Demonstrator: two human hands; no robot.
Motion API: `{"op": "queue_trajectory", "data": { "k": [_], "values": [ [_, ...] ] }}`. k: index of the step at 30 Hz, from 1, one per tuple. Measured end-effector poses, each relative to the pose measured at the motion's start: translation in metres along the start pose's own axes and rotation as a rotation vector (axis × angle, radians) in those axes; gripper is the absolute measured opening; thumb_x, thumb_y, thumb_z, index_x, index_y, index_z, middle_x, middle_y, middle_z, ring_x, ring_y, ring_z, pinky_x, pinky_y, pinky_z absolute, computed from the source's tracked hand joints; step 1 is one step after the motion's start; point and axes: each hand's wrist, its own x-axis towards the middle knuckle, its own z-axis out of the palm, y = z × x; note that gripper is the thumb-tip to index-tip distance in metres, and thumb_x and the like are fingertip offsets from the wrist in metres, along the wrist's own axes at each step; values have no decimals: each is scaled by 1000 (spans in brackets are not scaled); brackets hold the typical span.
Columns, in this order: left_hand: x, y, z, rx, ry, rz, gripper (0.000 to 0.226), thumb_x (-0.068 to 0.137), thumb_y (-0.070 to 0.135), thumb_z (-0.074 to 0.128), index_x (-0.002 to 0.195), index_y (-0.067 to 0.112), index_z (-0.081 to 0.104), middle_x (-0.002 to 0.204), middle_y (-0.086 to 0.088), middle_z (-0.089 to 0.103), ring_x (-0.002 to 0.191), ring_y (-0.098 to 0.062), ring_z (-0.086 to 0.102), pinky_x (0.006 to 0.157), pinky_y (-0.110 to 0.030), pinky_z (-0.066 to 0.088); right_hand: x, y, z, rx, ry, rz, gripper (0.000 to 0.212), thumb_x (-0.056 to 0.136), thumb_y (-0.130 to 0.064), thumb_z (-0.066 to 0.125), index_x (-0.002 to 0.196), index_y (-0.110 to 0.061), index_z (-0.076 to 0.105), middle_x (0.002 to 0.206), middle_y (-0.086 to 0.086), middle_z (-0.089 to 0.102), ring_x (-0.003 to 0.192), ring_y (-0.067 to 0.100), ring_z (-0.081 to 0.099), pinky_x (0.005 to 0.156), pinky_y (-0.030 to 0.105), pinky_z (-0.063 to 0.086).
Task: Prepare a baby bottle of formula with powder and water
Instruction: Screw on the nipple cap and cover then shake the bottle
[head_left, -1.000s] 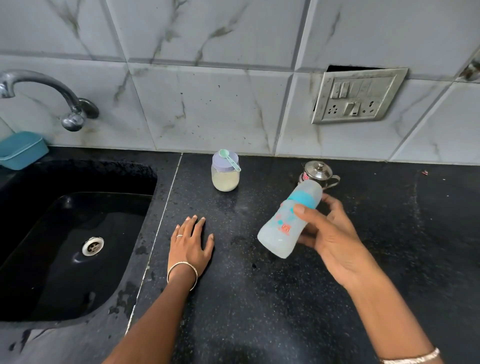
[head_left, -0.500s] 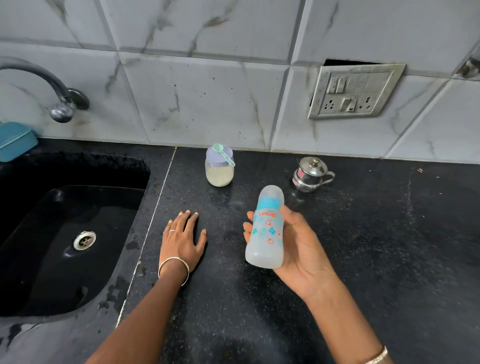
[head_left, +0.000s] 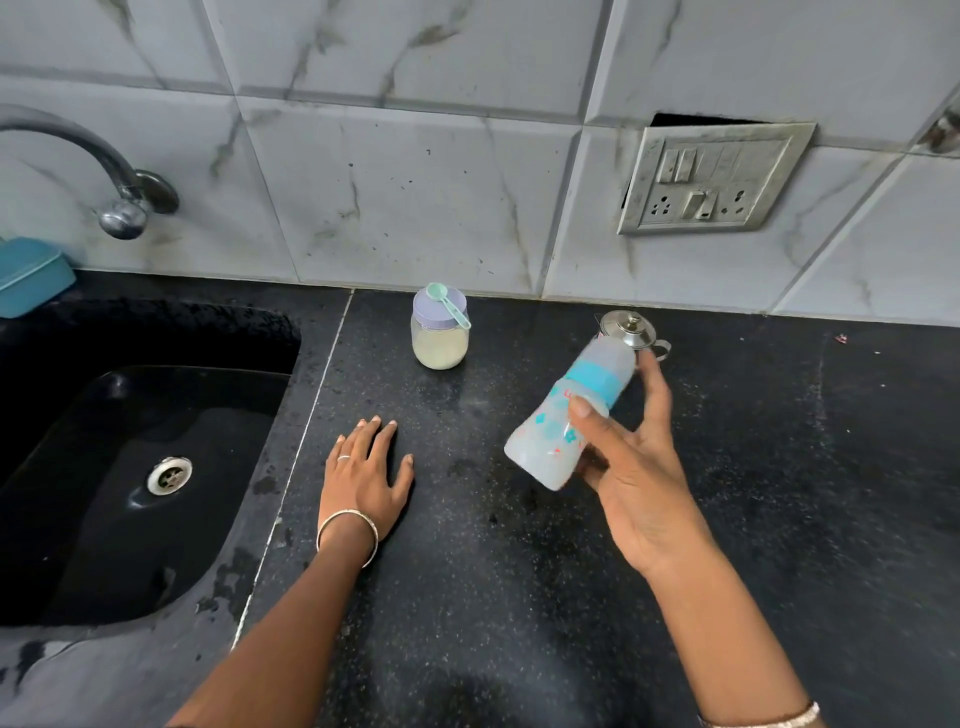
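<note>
Half a second ago I held the translucent plastic baby bottle with its teal collar and clear cap (head_left: 543, 441) upright. Now my right grip (head_left: 641, 483) has tipped it over again, capped end leaning away toward the small lidded steel pot (head_left: 631, 327), thumb across the front and fingers curled behind. I judge I am rocking it to mix, so filling looks done, though the cloudy wall hides the contents. My left grip (head_left: 363, 467) lies flat, fingers straight, holding nothing, on the black speckled stone surface (head_left: 519, 597). Behind stands the clear jar of pale powder with a lilac lid (head_left: 440, 343), a mint scoop (head_left: 451, 307) on top. The black sink (head_left: 130, 519) and steel tap (head_left: 119, 197) are to the left, under grey marbled tiles (head_left: 415, 182) and a metal switch plate (head_left: 711, 182).
</note>
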Motion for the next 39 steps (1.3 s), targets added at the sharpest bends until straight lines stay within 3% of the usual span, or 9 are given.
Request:
{"op": "queue_trajectory", "data": {
  "k": [7,10,14,19,23,28,32,36,39],
  "values": [
    [0,1,0,-24,8,1,64,94,54,34,144,18,51,152,-7,48,147,-27,36,123,-45,24,-8,-11,-3,-282,-106,30,83,78,-18,80,144,-52,44,108,8,79,99,27,77,69,35,62],
    [0,1,-1,-28,8,2,64,94,54,34,143,17,52,151,-8,49,147,-27,36,122,-45,24,-4,-12,-4,-118,52,-55,67,90,-25,71,144,-54,43,124,-4,70,99,14,74,74,34,62],
    [-1,1,-2,-35,4,2,62,94,52,37,144,17,51,152,-8,48,147,-27,36,123,-45,23,-11,-19,-2,-362,-144,21,76,78,-25,79,139,-57,47,107,7,78,105,31,74,84,49,60],
    [-1,1,-1,-32,2,-1,64,94,53,34,144,17,51,152,-8,48,147,-27,36,123,-45,23,-3,-15,-3,-192,40,-124,83,79,-24,76,146,-53,36,105,-11,76,98,15,76,74,35,63],
    [1,1,-1,-25,0,3,67,94,56,30,145,18,50,153,-7,47,147,-26,35,123,-44,23,-14,-20,1,-428,-180,30,81,72,-22,83,138,-53,49,107,13,75,89,20,78,63,33,61],
    [0,0,-1,-28,2,-3,68,93,57,28,144,18,51,152,-7,47,147,-27,36,123,-44,23,-7,-9,1,-188,95,-157,65,90,-15,75,139,-43,43,116,1,73,99,14,75,72,30,62],
    [0,0,0,-19,-7,-5,64,94,54,33,145,19,50,153,-6,46,148,-26,35,123,-44,22,-12,-9,2,-391,-117,25,75,82,-17,81,140,-48,47,111,11,75,97,22,77,69,32,61],
    [0,-1,1,-7,2,5,66,94,56,29,144,18,51,152,-6,48,147,-26,36,123,-44,24,-7,-9,0,-225,86,-108,64,90,-17,74,141,-39,42,110,0,73,99,18,76,72,32,63],
    [0,-1,1,-5,2,6,64,95,54,33,144,18,51,153,-6,47,147,-26,36,123,-44,23,-9,-10,0,-323,-16,-66,74,83,-23,78,142,-46,40,120,4,70,102,15,75,77,33,62]
  ]
}}
